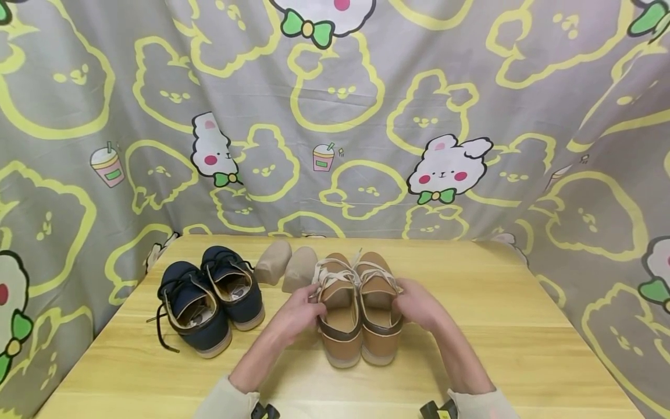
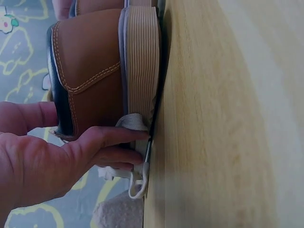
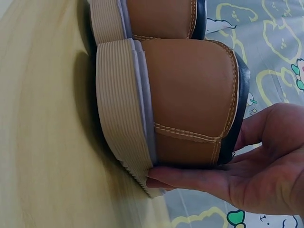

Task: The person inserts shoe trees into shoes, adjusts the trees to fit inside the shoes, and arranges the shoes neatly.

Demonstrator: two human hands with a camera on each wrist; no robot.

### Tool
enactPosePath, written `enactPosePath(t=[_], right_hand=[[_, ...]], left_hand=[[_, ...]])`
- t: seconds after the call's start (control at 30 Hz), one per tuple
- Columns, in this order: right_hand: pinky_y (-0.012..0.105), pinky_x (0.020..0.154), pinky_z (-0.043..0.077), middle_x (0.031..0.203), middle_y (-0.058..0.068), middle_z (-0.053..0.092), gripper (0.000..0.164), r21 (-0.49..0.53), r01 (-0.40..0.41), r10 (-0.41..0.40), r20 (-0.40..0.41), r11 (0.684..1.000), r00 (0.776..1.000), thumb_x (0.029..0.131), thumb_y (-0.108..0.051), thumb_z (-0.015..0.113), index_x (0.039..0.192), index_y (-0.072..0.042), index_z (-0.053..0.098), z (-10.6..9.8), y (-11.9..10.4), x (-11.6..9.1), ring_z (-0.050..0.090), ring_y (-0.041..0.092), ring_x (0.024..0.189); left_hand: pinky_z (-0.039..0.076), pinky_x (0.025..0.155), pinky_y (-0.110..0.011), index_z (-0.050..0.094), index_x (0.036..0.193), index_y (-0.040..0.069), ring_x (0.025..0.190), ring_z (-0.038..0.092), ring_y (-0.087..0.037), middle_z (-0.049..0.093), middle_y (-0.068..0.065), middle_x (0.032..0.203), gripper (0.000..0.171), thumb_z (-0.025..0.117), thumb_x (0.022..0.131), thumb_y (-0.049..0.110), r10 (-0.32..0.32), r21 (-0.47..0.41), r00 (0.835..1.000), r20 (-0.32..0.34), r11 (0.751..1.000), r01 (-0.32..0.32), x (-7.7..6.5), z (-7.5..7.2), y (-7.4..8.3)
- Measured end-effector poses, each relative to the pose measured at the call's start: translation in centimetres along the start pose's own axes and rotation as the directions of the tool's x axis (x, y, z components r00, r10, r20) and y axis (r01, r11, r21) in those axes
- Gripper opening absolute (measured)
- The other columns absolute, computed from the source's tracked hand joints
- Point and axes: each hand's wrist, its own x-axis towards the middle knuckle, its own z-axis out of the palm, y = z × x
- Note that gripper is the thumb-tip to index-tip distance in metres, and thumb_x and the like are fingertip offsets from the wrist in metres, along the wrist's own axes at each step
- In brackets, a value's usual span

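Note:
A pair of brown lace-up shoes stands side by side at the middle of the table, toes pointing away. My left hand (image 1: 298,314) grips the left brown shoe (image 1: 342,348), thumb at the dark collar and fingers along the outer side. White laces (image 1: 335,276) hang loose beside those fingers, one loop showing in the left wrist view. On the other side, my right hand (image 1: 419,304) holds the right brown shoe (image 1: 381,344) the same way. The right wrist view shows its ribbed sole (image 3: 118,95) close over the tabletop, with a shadow beneath.
Left of the brown pair, two navy lace-up shoes (image 1: 185,282) stand with dark laces trailing. Two beige toe-shaped inserts (image 1: 274,262) lie between the pairs near the back. The wooden table (image 1: 471,361) ends at a grey patterned curtain (image 1: 366,145).

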Motion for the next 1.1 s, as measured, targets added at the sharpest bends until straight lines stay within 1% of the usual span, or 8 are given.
enactPosePath(t=[0.2,0.33,0.5,0.6,0.77,0.87,0.97,1.1], right_hand=[[0.035,0.063,0.056,0.100,0.022,0.066,0.062,0.026,-0.008,0.009,-0.030,1.000,0.999,0.069,0.012,0.047,0.130,0.011,0.057,0.0,0.1,0.0,0.062,0.025,0.074],[0.038,0.065,0.058,0.101,0.024,0.066,0.063,0.038,0.007,-0.005,-0.041,0.999,0.999,0.071,0.012,0.045,0.133,0.011,0.056,-0.4,0.3,-0.2,0.064,0.027,0.077],[0.035,0.060,0.055,0.097,0.022,0.066,0.065,0.000,0.020,-0.020,-0.080,1.000,0.997,0.073,0.011,0.046,0.137,0.008,0.055,-1.9,0.4,-0.6,0.060,0.022,0.070],[0.034,0.057,0.052,0.094,0.020,0.067,0.068,-0.053,0.019,-0.025,-0.105,0.998,0.994,0.072,0.009,0.049,0.139,0.007,0.053,-3.6,0.2,-0.8,0.057,0.019,0.065],[0.036,0.064,0.055,0.099,0.022,0.069,0.067,-0.121,0.022,-0.036,-0.122,0.992,0.992,0.069,0.007,0.054,0.136,0.008,0.056,-7.1,-0.1,-1.2,0.063,0.024,0.074],[0.037,0.067,0.057,0.098,0.022,0.069,0.067,-0.163,0.028,-0.050,-0.131,0.986,0.990,0.068,0.007,0.057,0.134,0.010,0.056,-9.3,-0.3,-1.4,0.064,0.025,0.077],[0.035,0.063,0.055,0.088,0.017,0.068,0.057,-0.248,0.038,-0.079,-0.158,0.968,0.984,0.067,0.006,0.059,0.124,0.011,0.061,-11.8,-0.3,-1.3,0.062,0.023,0.072],[0.032,0.058,0.054,0.078,0.011,0.067,0.036,-0.274,0.027,-0.080,-0.184,0.961,0.980,0.068,0.007,0.058,0.102,0.010,0.066,-15.1,0.5,-0.9,0.061,0.021,0.067]], left_hand=[[0.053,0.081,-0.029,0.021,0.156,-0.012,0.082,0.060,-0.017,0.053,-0.034,0.141,0.084,0.053,0.078,-0.009,-0.015,-0.031,1.000,-0.017,0.999,0.014,0.2,0.1,-0.1],[0.054,0.083,-0.030,0.020,0.156,-0.012,0.087,0.059,-0.015,0.053,-0.034,0.141,0.084,0.052,0.078,-0.010,-0.014,-0.055,1.000,-0.007,0.998,0.014,0.4,0.5,0.1],[0.044,0.060,-0.021,0.021,0.158,-0.007,0.054,0.037,-0.004,0.051,-0.036,0.142,0.086,0.052,0.078,-0.010,-0.008,-0.058,1.000,0.009,0.998,0.009,1.3,1.6,1.2],[0.040,0.053,-0.021,0.022,0.158,-0.004,0.051,0.038,-0.004,0.054,-0.035,0.138,0.087,0.052,0.077,-0.009,0.002,-0.041,1.000,0.009,0.999,-0.001,2.2,2.7,2.1],[0.043,0.049,-0.022,0.031,0.156,-0.002,0.053,0.044,-0.010,0.064,-0.028,0.118,0.088,0.053,0.072,-0.010,-0.002,-0.044,0.999,-0.039,0.999,0.001,4.5,5.3,3.7],[0.047,0.053,-0.023,0.037,0.154,-0.001,0.065,0.055,-0.015,0.061,-0.025,0.127,0.086,0.055,0.071,-0.011,-0.009,-0.036,0.996,-0.086,0.999,0.005,6.1,7.2,4.9],[0.056,0.065,-0.028,0.042,0.152,0.000,0.089,0.065,-0.023,0.056,-0.026,0.139,0.084,0.058,0.070,-0.010,-0.010,-0.029,0.992,-0.126,1.000,0.007,7.7,9.2,6.1],[0.059,0.088,-0.037,0.046,0.148,-0.002,0.113,0.062,-0.030,0.054,-0.025,0.144,0.083,0.057,0.067,-0.011,-0.013,-0.077,0.985,-0.171,0.997,-0.001,9.8,12.2,7.2]])
